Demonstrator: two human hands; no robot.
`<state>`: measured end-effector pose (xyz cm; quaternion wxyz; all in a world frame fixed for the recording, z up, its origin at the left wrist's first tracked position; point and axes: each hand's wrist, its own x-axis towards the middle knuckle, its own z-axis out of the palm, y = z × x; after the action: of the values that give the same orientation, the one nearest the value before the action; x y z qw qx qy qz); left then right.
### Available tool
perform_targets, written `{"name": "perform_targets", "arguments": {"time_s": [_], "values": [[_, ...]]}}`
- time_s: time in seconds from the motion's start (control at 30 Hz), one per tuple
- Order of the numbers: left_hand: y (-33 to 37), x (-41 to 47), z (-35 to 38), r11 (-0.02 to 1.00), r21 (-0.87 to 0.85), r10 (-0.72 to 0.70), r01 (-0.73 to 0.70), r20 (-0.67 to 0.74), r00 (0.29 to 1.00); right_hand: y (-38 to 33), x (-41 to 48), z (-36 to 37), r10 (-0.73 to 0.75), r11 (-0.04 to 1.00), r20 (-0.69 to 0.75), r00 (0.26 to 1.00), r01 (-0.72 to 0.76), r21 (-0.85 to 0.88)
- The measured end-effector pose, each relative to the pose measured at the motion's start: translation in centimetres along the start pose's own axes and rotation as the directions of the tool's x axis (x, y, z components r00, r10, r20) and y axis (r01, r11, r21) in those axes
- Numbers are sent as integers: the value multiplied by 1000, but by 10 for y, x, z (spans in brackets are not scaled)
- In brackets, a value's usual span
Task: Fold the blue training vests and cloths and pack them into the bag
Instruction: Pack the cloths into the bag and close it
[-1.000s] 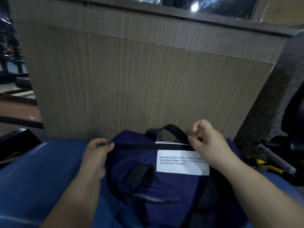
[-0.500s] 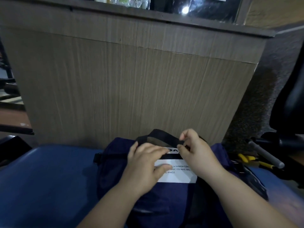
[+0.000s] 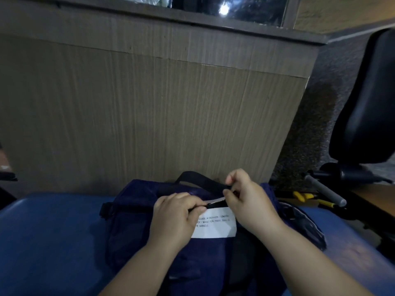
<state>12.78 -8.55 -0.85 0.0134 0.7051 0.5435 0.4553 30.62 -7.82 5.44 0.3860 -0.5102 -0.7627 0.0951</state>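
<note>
Our navy bag sits on the blue worktop, where our left hand and right hand each pinch its zip. If either grip slips, we judge loose fabric could snag the zip.

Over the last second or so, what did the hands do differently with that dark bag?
The left hand slid right along the top of the dark blue fabric bag, from its left end to the white printed label, where it pinches the black zip line. The right hand kept pinching the top edge beside the black strap handle. The bag stayed put.
</note>
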Motion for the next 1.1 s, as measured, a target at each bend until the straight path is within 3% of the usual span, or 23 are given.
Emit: {"name": "perform_targets", "arguments": {"time_s": [0.1,0.2,0.4,0.77,0.87,1.0,1.1], "values": [[-9,2,-7,991,-21,-134,135,33,990,20,5,-22,86,996,-124,989,-84,21],[-11,4,-11,980,7,-201,201,73,977,42,6,-48,178,984,-154,972,-176,24],[-8,2,-7,975,71,-216,210,96,972,70,-6,-67,282,959,-172,944,-274,71],[7,3,-2,951,177,-282,252,168,945,97,-12,-64,309,950,-184,933,-296,99],[29,4,7,984,47,-179,173,194,964,105,-14,-64,312,947,-192,930,-288,145],[74,-4,35,976,-204,147,-82,326,934,126,-22,-64,365,926,-183,913,-336,172],[92,-3,60,974,-89,226,-209,455,861,144,-35,-65,405,911,-227,886,-372,175]]}}
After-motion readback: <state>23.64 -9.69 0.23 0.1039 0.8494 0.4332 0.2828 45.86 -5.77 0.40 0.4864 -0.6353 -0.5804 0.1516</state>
